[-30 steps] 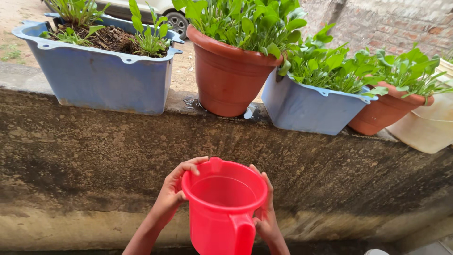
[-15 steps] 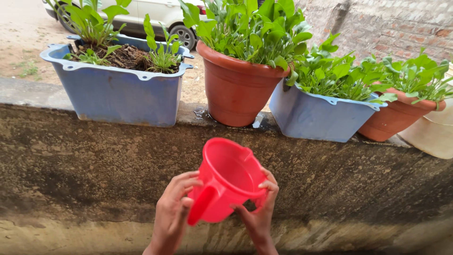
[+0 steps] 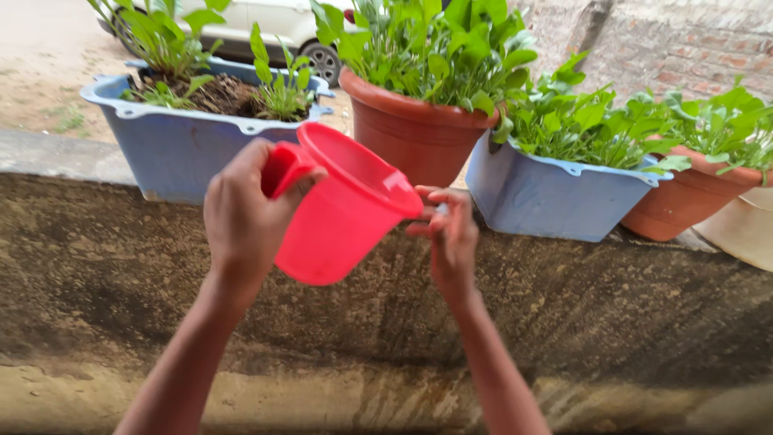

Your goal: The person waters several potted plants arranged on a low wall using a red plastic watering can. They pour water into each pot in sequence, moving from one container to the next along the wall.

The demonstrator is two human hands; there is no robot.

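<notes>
Left hand [image 3: 241, 213]: fingers clamped on jug handle.
Right hand [image 3: 451, 238]: fingers touching jug rim.
Jug [image 3: 342, 205]: tilted toward terracotta pot [image 3: 411, 133] on ledge [image 3: 612, 274].
Progress: no water visible leaving jug yet.

- Jug [image 3: 342, 209]: bright red all over, plain.
- Left planter [image 3: 181, 149]: pale blue, dark brown soil, green leaves.
- Round pot [image 3: 411, 133]: terracotta brown-red, green plants.
- Middle planter [image 3: 547, 193]: pale blue, green foliage.
- Right pot [image 3: 684, 201]: terracotta.
- Tub [image 3: 745, 229]: cream.
- Wall [image 3: 121, 274]: dark, mottled grey-brown.
- Car [image 3: 274, 24]: white, black tyre.
</notes>
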